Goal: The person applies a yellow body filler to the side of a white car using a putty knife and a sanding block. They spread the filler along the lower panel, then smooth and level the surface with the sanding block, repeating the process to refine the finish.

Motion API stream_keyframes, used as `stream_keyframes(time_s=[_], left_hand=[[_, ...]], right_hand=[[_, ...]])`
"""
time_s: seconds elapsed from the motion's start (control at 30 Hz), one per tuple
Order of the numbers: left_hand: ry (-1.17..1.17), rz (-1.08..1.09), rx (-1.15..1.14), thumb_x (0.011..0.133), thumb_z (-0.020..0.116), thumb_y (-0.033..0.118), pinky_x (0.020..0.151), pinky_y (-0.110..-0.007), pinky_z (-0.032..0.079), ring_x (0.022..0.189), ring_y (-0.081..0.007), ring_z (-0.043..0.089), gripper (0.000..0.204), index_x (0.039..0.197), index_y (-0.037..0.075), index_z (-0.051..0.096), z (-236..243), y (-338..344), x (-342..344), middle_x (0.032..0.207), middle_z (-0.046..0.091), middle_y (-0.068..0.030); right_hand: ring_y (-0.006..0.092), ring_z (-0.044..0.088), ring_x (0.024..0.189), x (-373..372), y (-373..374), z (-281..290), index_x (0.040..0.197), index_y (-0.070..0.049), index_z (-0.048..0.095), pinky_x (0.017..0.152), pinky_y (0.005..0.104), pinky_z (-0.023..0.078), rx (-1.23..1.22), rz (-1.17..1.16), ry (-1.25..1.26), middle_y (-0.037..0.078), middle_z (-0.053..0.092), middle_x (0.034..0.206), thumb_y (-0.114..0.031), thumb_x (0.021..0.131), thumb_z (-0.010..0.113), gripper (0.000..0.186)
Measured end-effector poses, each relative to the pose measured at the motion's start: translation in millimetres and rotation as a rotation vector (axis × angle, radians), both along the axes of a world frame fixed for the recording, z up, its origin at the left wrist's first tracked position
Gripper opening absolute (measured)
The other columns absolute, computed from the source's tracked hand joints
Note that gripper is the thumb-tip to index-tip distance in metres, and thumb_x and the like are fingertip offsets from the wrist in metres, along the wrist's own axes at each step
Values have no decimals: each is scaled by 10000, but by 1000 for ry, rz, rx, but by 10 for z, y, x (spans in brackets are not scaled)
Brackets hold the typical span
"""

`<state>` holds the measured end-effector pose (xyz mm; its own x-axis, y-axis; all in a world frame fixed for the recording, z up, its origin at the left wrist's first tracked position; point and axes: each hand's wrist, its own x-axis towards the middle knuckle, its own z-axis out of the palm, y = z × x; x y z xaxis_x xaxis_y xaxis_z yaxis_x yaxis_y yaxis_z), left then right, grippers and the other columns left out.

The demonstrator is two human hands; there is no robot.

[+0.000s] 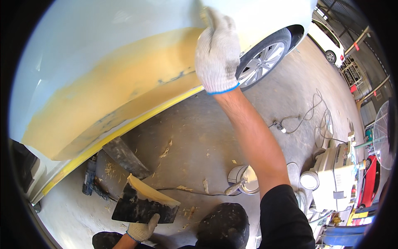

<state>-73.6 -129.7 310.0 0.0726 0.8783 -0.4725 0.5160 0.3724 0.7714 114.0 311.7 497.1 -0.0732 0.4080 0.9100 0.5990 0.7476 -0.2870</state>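
Note:
My gloved right hand [217, 54] is raised at the car's pale side panel [74, 50], its fingers closed on a small spreader [205, 14], mostly hidden behind them. A broad band of beige filler [103, 83] with dark patches covers the panel's lower part, above yellow masking tape [132, 122] along the sill. Low in the picture, my gloved left hand [143, 228] grips a black board [141, 205] with a mound of yellow filler [153, 191] along its top.
A tin [238, 174], a power tool [89, 176] and cables [315, 108] lie on the stained concrete floor [195, 137]. The car's wheel [261, 62] is beyond my right hand. A wheeled machine [331, 182], fan [381, 133] and white car [325, 41] are at right.

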Motion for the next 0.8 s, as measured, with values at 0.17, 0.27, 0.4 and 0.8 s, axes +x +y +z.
stream_keyframes(time_s=[0.17, 0.27, 0.4, 0.8], left_hand=[[42, -51, -48, 1084, 637, 313, 1252, -508, 410, 1420, -391, 592, 442, 1418, 31, 696, -78, -70, -36, 1461, 693, -203], [31, 0, -57, 1091, 633, 330, 1269, -498, 395, 1436, -388, 586, 455, 1428, 30, 693, -46, -97, -6, 1476, 691, -200], [30, 53, -66, 1098, 625, 341, 1280, -500, 384, 1454, -394, 576, 472, 1445, 27, 686, -18, -88, 11, 1496, 685, -198], [21, 92, -5, 1073, 635, 264, 1197, -508, 452, 1342, -400, 630, 390, 1371, 26, 716, -4, 1, 31, 1389, 718, -204]], right_hand=[[415, 695, 1136, 635, 212, 141, 1367, -72, 729, 1015, 490, 571, 88, 126, 232, 192, 715, 1235, -23, 886, 668, 488], [410, 699, 1125, 832, 466, 334, 1354, -85, 740, 1005, 488, 573, 191, 83, 155, 181, 721, 1225, -35, 877, 686, 483], [403, 705, 1110, 806, 650, 380, 1336, -101, 754, 990, 484, 577, 397, 39, -99, 167, 729, 1212, -52, 865, 711, 475], [412, 715, 1133, 661, 563, -323, 1294, -39, 789, 1009, 465, 579, 347, 68, -392, 213, 747, 1201, -39, 937, 698, 369]])
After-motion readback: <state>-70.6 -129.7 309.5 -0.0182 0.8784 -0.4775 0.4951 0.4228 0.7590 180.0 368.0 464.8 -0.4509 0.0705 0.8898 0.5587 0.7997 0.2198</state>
